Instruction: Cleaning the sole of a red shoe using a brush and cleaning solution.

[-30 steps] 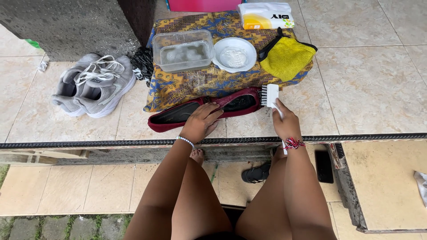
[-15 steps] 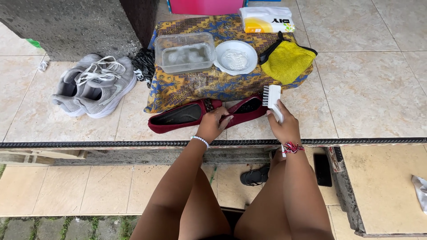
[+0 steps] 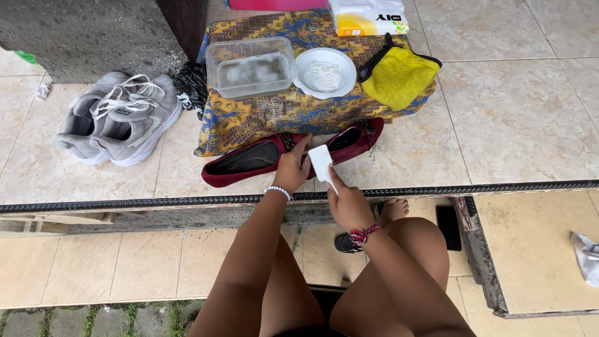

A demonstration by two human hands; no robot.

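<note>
On the tiled floor [image 3: 511,125], at 12 o'clock from the seated person, lies a blue-and-yellow batik cloth [image 3: 281,115]. At 9 o'clock from the cloth, a pair of grey sneakers [image 3: 118,118], laces loose. Along the cloth's near edge, two maroon flat shoes: left one [image 3: 246,163], right one [image 3: 352,142], toes meeting near centre. On the cloth: clear plastic tub [image 3: 251,65] of cloudy water; at its 3 o'clock a white bowl [image 3: 324,73]; further to 3 o'clock a yellow microfibre cloth [image 3: 396,76]; at the bowl's 1 o'clock a tissue pack [image 3: 368,17]. Left hand [image 3: 292,170] presses on the left shoe's toe, fingers curled over it. Right hand [image 3: 346,203] grips a white brush [image 3: 321,162], held just beside the left hand, between the two shoes.
</note>
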